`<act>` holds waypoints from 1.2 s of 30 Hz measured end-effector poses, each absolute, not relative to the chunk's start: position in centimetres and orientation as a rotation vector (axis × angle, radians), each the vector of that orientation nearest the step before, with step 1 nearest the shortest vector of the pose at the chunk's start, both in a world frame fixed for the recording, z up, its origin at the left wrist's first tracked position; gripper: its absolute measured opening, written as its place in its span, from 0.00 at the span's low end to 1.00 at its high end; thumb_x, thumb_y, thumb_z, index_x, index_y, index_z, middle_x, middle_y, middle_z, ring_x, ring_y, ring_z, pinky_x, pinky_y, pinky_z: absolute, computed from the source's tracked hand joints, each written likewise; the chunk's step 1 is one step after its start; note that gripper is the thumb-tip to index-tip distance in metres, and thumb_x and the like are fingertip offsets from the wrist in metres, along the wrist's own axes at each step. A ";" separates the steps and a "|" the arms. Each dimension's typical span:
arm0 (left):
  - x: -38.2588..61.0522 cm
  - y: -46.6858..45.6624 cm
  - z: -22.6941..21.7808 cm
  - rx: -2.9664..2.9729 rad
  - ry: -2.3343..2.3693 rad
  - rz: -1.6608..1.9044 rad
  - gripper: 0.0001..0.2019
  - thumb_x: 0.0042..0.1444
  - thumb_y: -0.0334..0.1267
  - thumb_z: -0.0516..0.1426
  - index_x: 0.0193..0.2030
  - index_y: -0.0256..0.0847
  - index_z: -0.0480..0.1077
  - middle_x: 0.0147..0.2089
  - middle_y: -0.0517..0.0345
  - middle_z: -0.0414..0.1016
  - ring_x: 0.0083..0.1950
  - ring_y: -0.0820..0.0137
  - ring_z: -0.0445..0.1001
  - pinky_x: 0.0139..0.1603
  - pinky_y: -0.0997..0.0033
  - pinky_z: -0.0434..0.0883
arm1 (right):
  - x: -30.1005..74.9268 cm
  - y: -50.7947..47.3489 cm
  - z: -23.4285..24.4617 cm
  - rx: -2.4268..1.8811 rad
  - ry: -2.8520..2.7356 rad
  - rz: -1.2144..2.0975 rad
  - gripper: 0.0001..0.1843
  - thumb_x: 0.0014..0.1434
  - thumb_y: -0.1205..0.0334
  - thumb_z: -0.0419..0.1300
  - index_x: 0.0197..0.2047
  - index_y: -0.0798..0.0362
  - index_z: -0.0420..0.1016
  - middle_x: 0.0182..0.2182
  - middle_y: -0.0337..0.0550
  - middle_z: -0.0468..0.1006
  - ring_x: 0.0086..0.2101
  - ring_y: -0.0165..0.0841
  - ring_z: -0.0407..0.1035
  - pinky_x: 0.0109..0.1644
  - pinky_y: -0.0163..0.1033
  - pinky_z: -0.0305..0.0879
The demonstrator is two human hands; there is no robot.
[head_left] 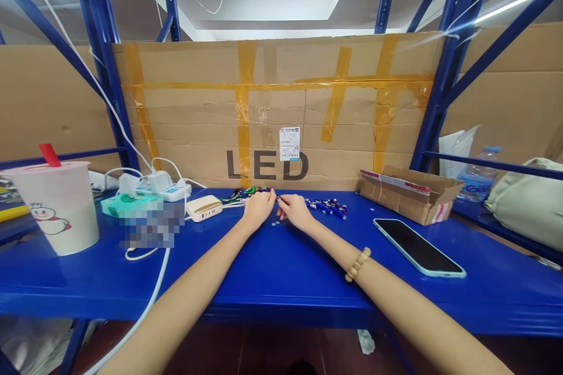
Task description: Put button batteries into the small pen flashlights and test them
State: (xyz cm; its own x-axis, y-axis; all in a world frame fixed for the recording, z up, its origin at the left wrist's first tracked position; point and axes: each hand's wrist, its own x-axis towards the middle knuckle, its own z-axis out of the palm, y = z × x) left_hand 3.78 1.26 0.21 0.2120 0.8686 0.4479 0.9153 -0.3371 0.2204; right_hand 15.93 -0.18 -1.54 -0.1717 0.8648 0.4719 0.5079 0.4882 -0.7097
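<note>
Both my arms reach forward over the blue shelf (272,269). My left hand (258,207) and my right hand (295,211) meet near the back, fingers curled and pinched together on a small dark pen-like item (278,198) between them. A few tiny round pieces (275,223) lie on the shelf just under my hands. A pile of small green and dark items (244,194) lies left of my hands. A pile of small blue items (328,207) lies to their right. A bead bracelet (357,263) is on my right wrist.
A taped cardboard sheet marked LED (272,111) closes the back. On the left stand a drink cup (59,205), chargers with white cables (160,184) and a small gold-topped box (203,208). On the right lie a phone (417,246), an open carton (407,193), a water bottle (479,179) and a bag (528,199).
</note>
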 end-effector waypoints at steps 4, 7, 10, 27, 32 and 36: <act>3.8 1.6 0.1 -2.412 -1.743 -0.714 0.29 0.61 0.46 0.34 0.33 0.37 0.74 0.37 0.48 0.76 0.41 0.62 0.74 0.39 0.67 0.67 | 16.2 0.1 -1.6 -1.145 -1.805 0.433 0.16 0.57 0.65 0.46 0.19 0.54 0.61 0.17 0.38 0.71 0.16 0.25 0.65 0.25 0.29 0.62; 3.8 1.8 -0.1 -2.406 -1.729 -0.709 0.30 0.61 0.46 0.33 0.35 0.37 0.74 0.38 0.47 0.76 0.42 0.61 0.73 0.39 0.67 0.67 | 16.5 0.2 -1.7 -1.157 -1.844 0.362 0.15 0.58 0.65 0.45 0.21 0.55 0.62 0.18 0.38 0.72 0.17 0.24 0.66 0.26 0.29 0.62; 3.6 1.8 -0.1 -2.407 -1.682 -0.700 0.30 0.60 0.48 0.33 0.36 0.39 0.74 0.37 0.48 0.76 0.41 0.61 0.73 0.38 0.67 0.66 | 16.8 0.3 -1.7 -1.217 -1.935 0.279 0.13 0.60 0.65 0.46 0.25 0.55 0.64 0.22 0.39 0.73 0.17 0.24 0.65 0.25 0.29 0.61; 2.7 2.4 -0.1 -2.509 -1.460 -0.686 0.26 0.59 0.51 0.37 0.29 0.42 0.72 0.31 0.53 0.76 0.36 0.66 0.71 0.26 0.74 0.52 | 16.7 0.0 -1.6 -1.237 -1.996 0.670 0.12 0.57 0.71 0.48 0.30 0.60 0.72 0.29 0.44 0.76 0.23 0.24 0.66 0.33 0.31 0.62; 2.8 2.2 -0.1 -2.588 -1.336 -0.864 0.26 0.58 0.50 0.39 0.23 0.40 0.70 0.25 0.57 0.74 0.29 0.71 0.69 0.24 0.75 0.50 | 17.3 -0.7 -1.0 -1.162 -1.694 1.107 0.07 0.51 0.66 0.58 0.32 0.57 0.76 0.31 0.42 0.76 0.25 0.22 0.65 0.28 0.27 0.59; 3.1 2.0 -0.2 -2.632 -1.355 -1.073 0.27 0.58 0.50 0.39 0.22 0.39 0.69 0.24 0.59 0.73 0.27 0.74 0.67 0.25 0.75 0.51 | 17.8 -0.7 -1.1 -1.117 -1.549 1.231 0.14 0.45 0.60 0.64 0.37 0.54 0.77 0.32 0.41 0.75 0.24 0.20 0.63 0.28 0.27 0.60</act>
State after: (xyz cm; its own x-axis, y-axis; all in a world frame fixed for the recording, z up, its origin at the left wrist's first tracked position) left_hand 3.08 1.97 -0.21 0.3971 0.7220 0.5666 0.7173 -0.6293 0.2992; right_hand 17.83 -0.66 -1.06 -0.2473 0.9654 0.0825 0.1378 0.1193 -0.9832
